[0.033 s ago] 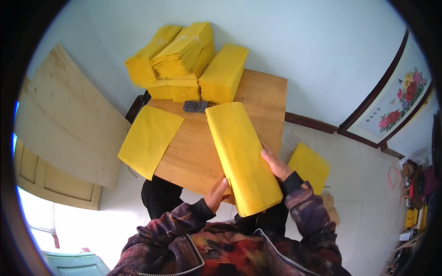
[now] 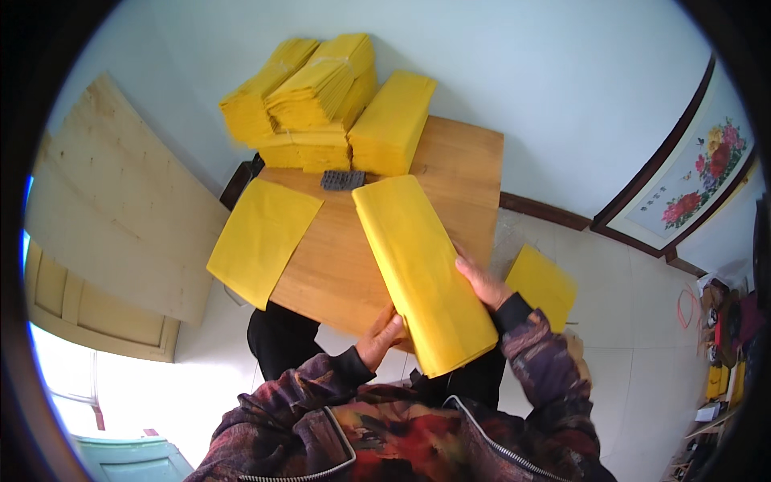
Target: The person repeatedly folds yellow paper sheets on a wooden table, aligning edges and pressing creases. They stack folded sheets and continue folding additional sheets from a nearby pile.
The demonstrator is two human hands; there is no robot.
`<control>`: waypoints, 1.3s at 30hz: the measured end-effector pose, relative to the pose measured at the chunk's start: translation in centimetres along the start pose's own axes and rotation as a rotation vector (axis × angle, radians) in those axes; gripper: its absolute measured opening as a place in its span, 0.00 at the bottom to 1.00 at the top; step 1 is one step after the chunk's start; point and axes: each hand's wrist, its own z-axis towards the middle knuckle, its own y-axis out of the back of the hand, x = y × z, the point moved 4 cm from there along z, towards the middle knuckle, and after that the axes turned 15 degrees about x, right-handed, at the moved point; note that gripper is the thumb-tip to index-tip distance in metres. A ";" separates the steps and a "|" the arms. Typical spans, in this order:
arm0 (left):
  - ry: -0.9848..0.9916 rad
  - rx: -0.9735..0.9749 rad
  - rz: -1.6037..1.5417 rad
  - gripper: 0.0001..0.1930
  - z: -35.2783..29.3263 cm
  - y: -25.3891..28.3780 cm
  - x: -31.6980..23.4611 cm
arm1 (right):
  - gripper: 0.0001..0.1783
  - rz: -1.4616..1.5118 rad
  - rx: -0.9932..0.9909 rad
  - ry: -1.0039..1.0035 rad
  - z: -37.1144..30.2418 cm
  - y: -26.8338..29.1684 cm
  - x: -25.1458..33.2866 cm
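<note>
Swung slightly since the earlier frame, the yellow folded bundle has its far end a touch farther left and its near end a touch farther right, with both hands keeping their places along its sides. The person's left grip holds the left edge near the close end, thumb at the side; the right grip clasps the opposite edge, higher up, its fingers partly hidden. Between them, the bundle's long axis runs from upper left to lower right, the far end pointing over the tabletop and the near end reaching past its edge above the lap. It is a long, flattened block, smooth and paper-like on top, faintly creased.

To its left, a thin yellow sheet overhangs the edge of the brown, wood-grained surface. Just beyond the bundle's far end sits a dark grey block with a bumpy texture. Behind are tied yellow bundles, piled with ragged, layered ends, and a neater rectangular stack. Another yellow sheet lies off to the right, above pale floor tiles; its support cannot be made out. Pale plywood leans at far left.
</note>
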 end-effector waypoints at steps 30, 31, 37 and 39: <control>-0.168 0.458 1.811 0.26 13.3 11.8 -13.9 | 0.25 0.387 -0.721 -0.415 -18.8 -7.0 -2.8; -0.171 0.462 1.815 0.26 13.2 11.9 -13.9 | 0.28 0.410 -0.709 -0.389 -18.4 -7.4 -2.8; -0.213 0.466 1.797 0.25 12.9 12.3 -14.0 | 0.25 0.388 -0.605 -0.341 -14.5 -8.1 -3.9; -0.208 0.446 1.794 0.25 12.9 12.3 -14.0 | 0.20 0.362 -0.641 -0.310 -13.9 -7.9 -4.3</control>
